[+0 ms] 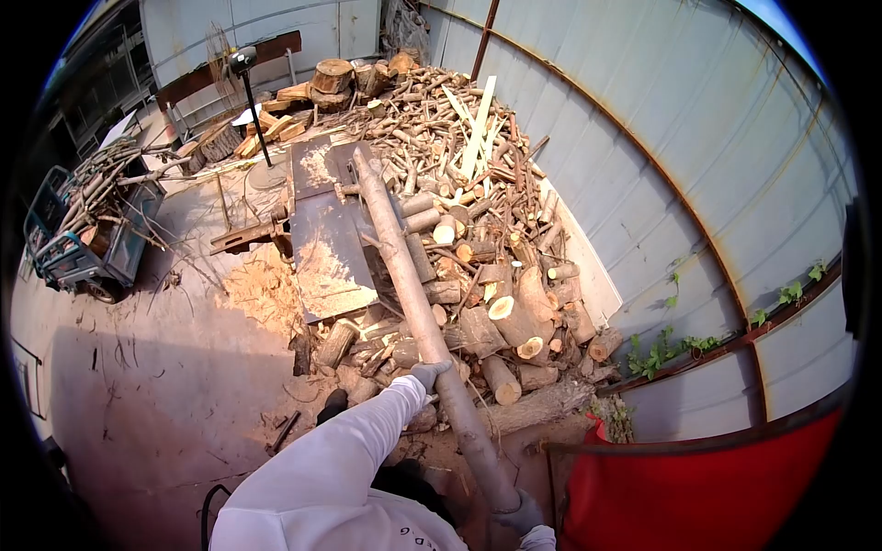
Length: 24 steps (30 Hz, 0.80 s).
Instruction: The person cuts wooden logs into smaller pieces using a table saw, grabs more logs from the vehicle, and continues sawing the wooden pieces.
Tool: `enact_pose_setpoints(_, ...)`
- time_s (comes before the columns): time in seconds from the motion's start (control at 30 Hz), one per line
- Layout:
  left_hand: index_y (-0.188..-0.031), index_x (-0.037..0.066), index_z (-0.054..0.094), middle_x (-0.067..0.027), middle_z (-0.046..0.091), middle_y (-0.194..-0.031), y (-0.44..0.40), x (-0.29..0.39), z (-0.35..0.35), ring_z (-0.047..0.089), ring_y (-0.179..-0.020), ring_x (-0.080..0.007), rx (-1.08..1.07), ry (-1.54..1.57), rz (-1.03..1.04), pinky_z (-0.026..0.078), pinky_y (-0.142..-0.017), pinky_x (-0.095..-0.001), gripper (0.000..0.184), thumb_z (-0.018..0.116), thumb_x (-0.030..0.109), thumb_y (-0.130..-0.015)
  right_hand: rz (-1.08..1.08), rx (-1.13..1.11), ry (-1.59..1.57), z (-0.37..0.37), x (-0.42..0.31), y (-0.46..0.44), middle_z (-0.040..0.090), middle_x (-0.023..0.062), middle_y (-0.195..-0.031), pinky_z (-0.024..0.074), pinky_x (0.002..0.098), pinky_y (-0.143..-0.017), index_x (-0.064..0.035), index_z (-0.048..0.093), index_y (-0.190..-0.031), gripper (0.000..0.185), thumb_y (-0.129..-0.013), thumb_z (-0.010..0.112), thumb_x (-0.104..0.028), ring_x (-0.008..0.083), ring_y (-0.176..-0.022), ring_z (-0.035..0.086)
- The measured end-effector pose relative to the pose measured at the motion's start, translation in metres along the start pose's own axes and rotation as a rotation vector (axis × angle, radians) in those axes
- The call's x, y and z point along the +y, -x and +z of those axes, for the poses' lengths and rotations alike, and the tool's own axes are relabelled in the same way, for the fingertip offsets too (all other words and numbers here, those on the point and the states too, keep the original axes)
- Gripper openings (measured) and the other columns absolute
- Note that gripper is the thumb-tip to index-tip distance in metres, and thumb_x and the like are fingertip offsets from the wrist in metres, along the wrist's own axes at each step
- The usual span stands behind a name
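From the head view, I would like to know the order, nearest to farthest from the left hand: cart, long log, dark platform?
1. Long log: in the left hand.
2. Dark platform: ahead, left of the log.
3. Cart: far left.

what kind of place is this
Probably an outdoor firewood yard: cut logs are heaped beside a panelled wall, sawdust lies on the ground, and a cart is loaded with branches.

My log hides a bit of the metal table's right edge and part of my left hand. My right sleeve and the big red sheet get cut off at the bottom.
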<state>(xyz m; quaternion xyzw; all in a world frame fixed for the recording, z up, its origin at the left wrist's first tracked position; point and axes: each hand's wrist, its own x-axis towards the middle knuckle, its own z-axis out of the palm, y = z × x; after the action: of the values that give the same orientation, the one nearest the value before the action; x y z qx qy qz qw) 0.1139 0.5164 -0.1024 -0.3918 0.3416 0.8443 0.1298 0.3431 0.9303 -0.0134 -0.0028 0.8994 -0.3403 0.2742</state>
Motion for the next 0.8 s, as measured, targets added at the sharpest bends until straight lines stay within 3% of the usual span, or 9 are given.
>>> enact_pose_setpoints(0.1,-0.117,-0.010,0.060,-0.0232,0.070,-0.104,0.001,-0.001,-0.002,0.071,-0.089,-0.0352,-0.030,0.015,-0.015,0.059,-0.079,-0.0494,0.059,0.086,0.026,-0.079,0.018,0.013,-0.002,0.004,0.011,-0.002,0.072,0.0178,-0.106,0.0564,0.0389,-0.083,-0.0008,0.064,-0.123,0.088,-0.052,0.093,-0.044,0.0284,-0.095,0.071)
enact_pose_setpoints(0.17,-0.119,-0.010,0.059,-0.0234,0.070,-0.105,-0.037,-0.012,-0.017,0.070,-0.089,-0.0365,-0.027,-0.006,-0.018,0.059,-0.079,-0.0505,0.062,0.088,0.026,-0.077,0.077,-0.059,0.030,0.004,0.015,-0.006,0.068,0.0222,-0.120,0.0534,0.0408,-0.093,0.0042,0.053,-0.137,0.106,-0.052,0.093,-0.044,0.0318,-0.110,0.067)
enact_pose_setpoints(0.27,-0.122,-0.010,0.057,-0.0235,0.069,-0.107,-0.048,-0.014,-0.020,0.070,-0.089,-0.0374,-0.040,-0.011,0.028,0.059,-0.078,-0.0524,0.066,0.088,0.028,-0.077,0.061,0.023,-0.012,0.001,-0.007,-0.004,0.072,0.0189,-0.106,0.0566,0.0397,-0.083,-0.0009,0.064,-0.123,0.088,-0.052,0.092,-0.044,0.0294,-0.095,0.071)
enact_pose_setpoints(0.47,-0.122,-0.009,0.057,-0.0231,0.069,-0.105,-0.028,-0.007,-0.002,0.071,-0.086,-0.0373,-0.036,0.014,0.115,0.060,-0.076,-0.0539,0.065,0.088,0.025,-0.076,0.050,0.093,-0.013,-0.006,-0.018,-0.003,0.071,0.0196,-0.110,0.0564,0.0398,-0.084,-0.0006,0.061,-0.127,0.094,-0.051,0.093,-0.044,0.0305,-0.098,0.071)
enact_pose_setpoints(0.57,-0.119,-0.007,0.059,-0.0218,0.070,-0.104,-0.027,-0.013,-0.004,0.071,-0.086,-0.0356,-0.126,0.018,0.004,0.060,-0.076,-0.0511,0.059,0.088,0.021,-0.076,-0.022,0.102,0.092,-0.016,-0.020,0.009,0.070,0.0194,-0.115,0.0559,0.0397,-0.087,-0.0016,0.059,-0.131,0.097,-0.050,0.094,-0.044,0.0304,-0.101,0.070)
enact_pose_setpoints(0.63,-0.116,-0.005,0.062,-0.0204,0.070,-0.105,0.001,-0.023,0.010,0.071,-0.086,-0.0346,-0.104,0.007,-0.008,0.061,-0.075,-0.0489,0.052,0.087,0.019,-0.077,0.052,0.027,0.106,-0.050,-0.103,0.050,0.070,0.0192,-0.116,0.0555,0.0400,-0.089,-0.0021,0.059,-0.131,0.097,-0.051,0.094,-0.044,0.0304,-0.103,0.070)
enact_pose_setpoints(0.7,-0.113,-0.002,0.065,-0.0175,0.071,-0.106,0.017,-0.049,0.015,0.071,-0.089,-0.0313,-0.193,0.049,-0.069,0.060,-0.081,-0.0462,0.044,0.085,0.018,-0.079,0.122,-0.042,0.125,-0.061,-0.129,0.069,0.070,0.0189,-0.117,0.0551,0.0403,-0.091,-0.0027,0.059,-0.132,0.097,-0.051,0.093,-0.044,0.0303,-0.104,0.070)
enact_pose_setpoints(0.77,-0.120,0.003,0.062,-0.0159,0.068,-0.112,0.046,-0.064,0.030,0.067,-0.103,-0.0321,-0.227,0.121,-0.242,0.053,-0.096,-0.0494,0.045,0.082,0.015,-0.082,0.283,-0.102,0.291,-0.048,-0.084,0.101,0.051,0.0176,-0.136,0.0439,0.0392,-0.103,-0.0096,0.043,-0.143,0.106,-0.057,0.089,-0.051,0.0323,-0.123,0.050)
enact_pose_setpoints(0.8,-0.120,0.003,0.062,-0.0159,0.068,-0.112,0.039,-0.090,0.019,0.067,-0.103,-0.0321,-0.231,0.127,-0.245,0.053,-0.096,-0.0494,0.045,0.082,0.015,-0.082,0.366,-0.131,0.372,-0.041,-0.057,0.119,0.042,0.0169,-0.145,0.0383,0.0387,-0.109,-0.0131,0.034,-0.149,0.111,-0.060,0.086,-0.055,0.0333,-0.132,0.040)
